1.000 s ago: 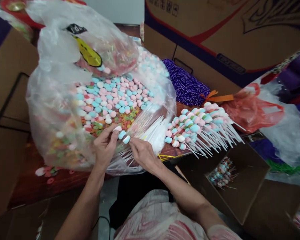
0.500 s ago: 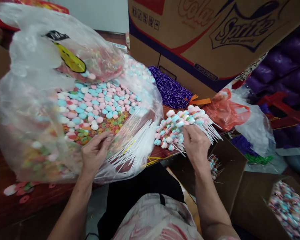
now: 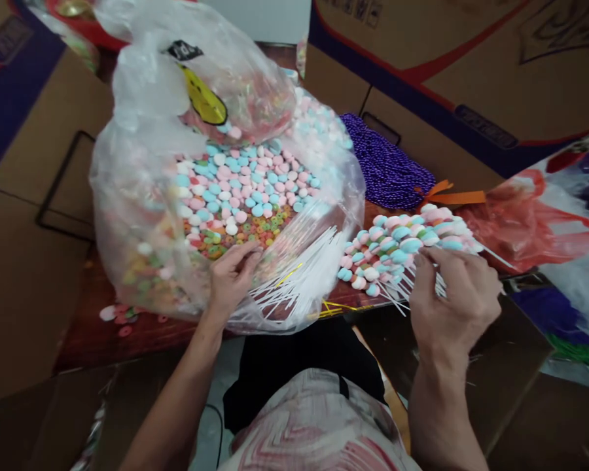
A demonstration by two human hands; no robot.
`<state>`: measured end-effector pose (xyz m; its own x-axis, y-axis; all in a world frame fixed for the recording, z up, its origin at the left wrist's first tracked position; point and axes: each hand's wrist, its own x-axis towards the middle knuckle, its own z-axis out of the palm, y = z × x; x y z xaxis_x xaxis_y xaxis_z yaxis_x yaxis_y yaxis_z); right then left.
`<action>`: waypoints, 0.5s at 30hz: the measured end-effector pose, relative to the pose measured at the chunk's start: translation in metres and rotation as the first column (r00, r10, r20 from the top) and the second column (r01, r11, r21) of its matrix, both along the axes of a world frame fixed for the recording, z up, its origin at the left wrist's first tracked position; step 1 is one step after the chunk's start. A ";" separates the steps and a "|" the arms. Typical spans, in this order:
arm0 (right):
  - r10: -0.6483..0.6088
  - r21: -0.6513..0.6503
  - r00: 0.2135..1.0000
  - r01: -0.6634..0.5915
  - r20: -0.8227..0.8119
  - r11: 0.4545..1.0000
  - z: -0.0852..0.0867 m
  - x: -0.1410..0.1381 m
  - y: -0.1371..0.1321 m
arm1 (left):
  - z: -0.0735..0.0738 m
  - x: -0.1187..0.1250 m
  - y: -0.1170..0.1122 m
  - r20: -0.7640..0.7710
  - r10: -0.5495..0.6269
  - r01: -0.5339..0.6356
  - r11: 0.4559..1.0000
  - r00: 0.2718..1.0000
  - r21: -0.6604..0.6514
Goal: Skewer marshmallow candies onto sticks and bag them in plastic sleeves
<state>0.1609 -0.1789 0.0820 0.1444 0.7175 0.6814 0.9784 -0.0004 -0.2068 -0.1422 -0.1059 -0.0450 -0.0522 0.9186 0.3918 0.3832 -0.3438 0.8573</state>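
My left hand (image 3: 232, 276) is closed in a pinch at the front of a large clear plastic bag (image 3: 122, 176), beside small coloured ring-shaped pieces (image 3: 262, 227). Anything between its fingertips is too small to make out. Pink, blue and white rounded pieces (image 3: 248, 173) lie behind the rings, and loose white sticks (image 3: 299, 281) lie to the right. My right hand (image 3: 454, 301) is closed, thumb and forefinger together at a pile of skewered pastel pieces on white sticks (image 3: 390, 245). Whatever it holds blends into that pile.
Purple bead strands (image 3: 383, 160) with an orange ribbon (image 3: 451, 195) lie behind the pile. Large cardboard boxes (image 3: 422, 111) stand at the back right, another box (image 3: 24, 261) at left. A red plastic bag (image 3: 530, 222) sits right. Yellow ties (image 3: 336, 309) lie near the table edge.
The view has swung left, so things appear farther right. My right hand has shifted right over the sticks of the pile. My left hand stays pinched by the rings.
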 end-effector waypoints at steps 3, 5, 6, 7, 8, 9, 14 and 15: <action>0.288 -0.141 0.952 -0.300 -0.099 0.943 -0.017 -0.032 0.001 | 0.003 0.001 0.001 -0.035 0.013 -0.013 1.000 0.999 0.004; 0.367 -0.286 0.917 -0.397 -0.153 0.872 -0.041 -0.052 0.007 | 0.005 0.001 0.001 -0.050 0.019 -0.019 1.000 0.999 0.004; 0.368 -0.344 0.918 -0.396 -0.147 0.851 -0.054 -0.061 0.011 | 0.006 0.000 0.001 -0.051 0.017 -0.016 1.000 0.999 0.009; 0.352 -0.386 0.928 -0.370 -0.121 0.845 -0.066 -0.069 0.016 | 0.007 0.000 0.001 -0.043 0.010 -0.009 1.000 0.999 0.014; 0.348 -0.423 0.933 -0.352 -0.088 0.835 -0.077 -0.075 0.022 | 0.007 0.000 0.001 -0.031 -0.001 0.001 1.000 1.000 0.020; 0.358 -0.447 0.931 -0.348 -0.065 0.824 -0.086 -0.082 0.027 | 0.007 0.001 0.002 -0.015 -0.010 0.011 1.000 1.000 0.026; 0.420 -0.471 0.907 -0.384 -0.031 0.794 -0.108 -0.103 0.044 | 0.003 0.003 0.003 0.024 0.009 -0.009 1.000 1.000 0.007; 0.421 -0.473 0.907 -0.381 -0.022 0.795 -0.110 -0.104 0.045 | 0.004 0.003 0.004 0.044 0.020 -0.019 1.000 0.999 -0.016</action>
<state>0.0568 -0.1339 -0.0276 -0.2658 0.9289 0.2578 0.9248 0.3212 -0.2038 -0.1394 -0.1017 -0.0414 -0.0870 0.9234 0.3740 0.3513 -0.3228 0.8788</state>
